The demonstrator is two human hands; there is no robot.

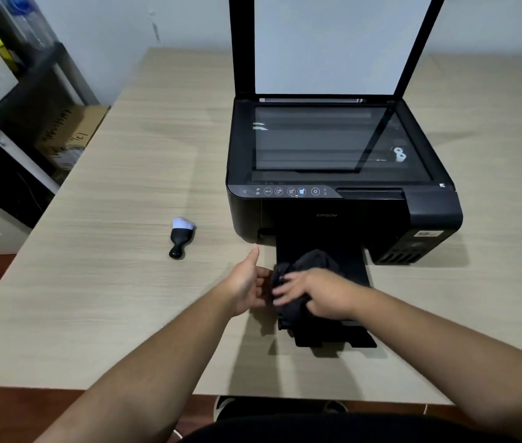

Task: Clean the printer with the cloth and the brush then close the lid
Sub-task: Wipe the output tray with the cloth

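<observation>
A black printer (342,212) stands on the table with its lid (336,43) raised upright, the scanner glass bare. Its output tray (358,273) sticks out toward me. A dark cloth (312,259) lies bunched on that tray. My right hand (320,294) rests on the cloth with fingers curled into it. My left hand (248,282) is beside it at the cloth's left edge, thumb up, fingers touching the fabric. A small brush (181,236) with a black handle and pale bristles lies on the table to the left of the printer.
The light wooden table (119,282) runs wide to the left and front. A dark shelf unit (13,123) with boxes stands off the table's left edge. A white wall is behind the printer.
</observation>
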